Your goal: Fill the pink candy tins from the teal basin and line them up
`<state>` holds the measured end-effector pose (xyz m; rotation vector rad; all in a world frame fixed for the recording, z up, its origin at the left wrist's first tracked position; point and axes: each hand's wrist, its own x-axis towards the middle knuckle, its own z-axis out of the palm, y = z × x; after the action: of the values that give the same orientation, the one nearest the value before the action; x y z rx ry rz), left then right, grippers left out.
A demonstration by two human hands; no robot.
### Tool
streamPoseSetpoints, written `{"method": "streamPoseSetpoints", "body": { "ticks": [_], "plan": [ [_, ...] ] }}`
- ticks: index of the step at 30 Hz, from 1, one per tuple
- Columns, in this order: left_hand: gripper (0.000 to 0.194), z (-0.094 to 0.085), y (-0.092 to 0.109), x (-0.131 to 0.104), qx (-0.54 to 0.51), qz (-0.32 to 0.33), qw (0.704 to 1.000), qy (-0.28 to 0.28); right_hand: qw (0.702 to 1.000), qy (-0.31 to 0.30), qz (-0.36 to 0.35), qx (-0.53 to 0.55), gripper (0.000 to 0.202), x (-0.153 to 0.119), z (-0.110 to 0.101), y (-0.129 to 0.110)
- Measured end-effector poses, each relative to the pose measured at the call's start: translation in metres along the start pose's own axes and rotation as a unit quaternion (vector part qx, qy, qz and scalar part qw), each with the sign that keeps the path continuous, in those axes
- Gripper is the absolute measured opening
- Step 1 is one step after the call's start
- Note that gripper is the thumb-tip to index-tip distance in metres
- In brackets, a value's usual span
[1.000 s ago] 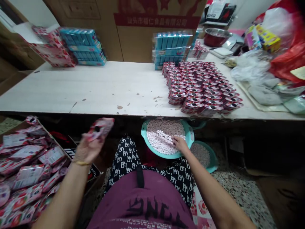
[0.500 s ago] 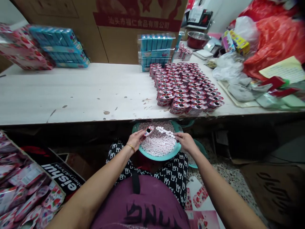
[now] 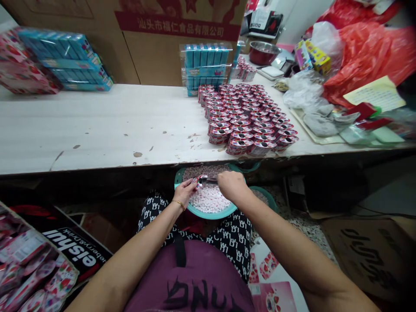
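My left hand (image 3: 184,190) holds a small red-and-white printed packet (image 3: 196,182) by its side, its dark opening facing right. In my right hand (image 3: 231,183) is a dark, narrow scoop (image 3: 209,180), its tip at the packet's opening. Few candies can be made out on the scoop. Both hands are over a turquoise basin (image 3: 211,215) holding many small pale pink and white candies (image 3: 209,199). Rows of similar packets with dark openings (image 3: 240,145) stand upright on the white table above the basin.
The white table (image 3: 97,130) has its front edge just beyond my hands. Blue boxed packs (image 3: 206,58) stand by a large carton (image 3: 156,60). Red plastic bags (image 3: 367,52) lie at the right. A box of packets (image 3: 26,260) is at lower left; a second basin (image 3: 269,199) sits lower right.
My right hand has moved left and turned over, bringing the scoop from beside the packet to its opening. The white candies heaped on the scoop are no longer visible there. The view has shifted slightly.
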<state>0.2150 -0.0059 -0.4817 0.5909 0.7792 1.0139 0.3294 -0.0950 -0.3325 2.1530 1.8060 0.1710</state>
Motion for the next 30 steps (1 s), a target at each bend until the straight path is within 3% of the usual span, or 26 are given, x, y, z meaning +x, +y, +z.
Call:
{"method": "streamPoseSetpoints", "body": {
  "ticks": [2,5,7,10,12,15,19,22,24,27,30],
  "plan": [
    [0.035,-0.003,0.006,-0.001,-0.009,0.004,1.0,0.005,0.999,0.036,0.027,0.002,0.03,-0.001,0.016,0.017],
    [0.034,-0.013,0.019,-0.004,-0.027,0.015,1.0,0.002,0.995,0.044,0.076,0.047,0.032,0.006,0.063,0.036],
    [0.033,-0.022,0.025,-0.005,-0.042,0.018,0.999,-0.001,0.986,0.023,0.098,0.132,0.033,0.02,0.099,0.032],
    [0.031,-0.033,0.029,-0.005,-0.063,0.021,0.998,0.004,0.963,0.014,0.113,0.243,0.034,0.045,0.141,0.007],
    [0.028,-0.038,0.029,-0.004,-0.073,0.024,0.997,0.007,0.955,0.027,0.112,0.274,0.034,0.059,0.156,-0.006],
    [0.026,-0.041,0.028,-0.003,-0.083,0.027,0.996,0.013,0.938,0.042,0.095,0.33,0.032,0.066,0.164,-0.002],
    [0.026,-0.035,0.027,-0.003,-0.081,0.026,0.996,0.01,0.913,0.061,0.054,0.399,0.032,0.057,0.153,0.023],
    [0.027,-0.024,0.022,-0.003,-0.07,0.015,0.997,-0.004,0.903,0.085,0.017,0.421,0.033,0.042,0.125,0.034],
    [0.028,-0.017,0.017,-0.003,-0.066,0.003,0.998,-0.011,0.928,0.093,0.009,0.361,0.032,0.031,0.097,0.034],
    [0.031,-0.01,0.01,-0.004,-0.062,-0.008,0.998,-0.017,0.98,0.061,0.026,0.189,0.031,0.016,0.053,0.026],
    [0.032,-0.007,0.005,-0.005,-0.054,-0.009,0.998,-0.013,0.997,0.03,0.023,0.072,0.03,0.008,0.019,0.011]
  ]
}}
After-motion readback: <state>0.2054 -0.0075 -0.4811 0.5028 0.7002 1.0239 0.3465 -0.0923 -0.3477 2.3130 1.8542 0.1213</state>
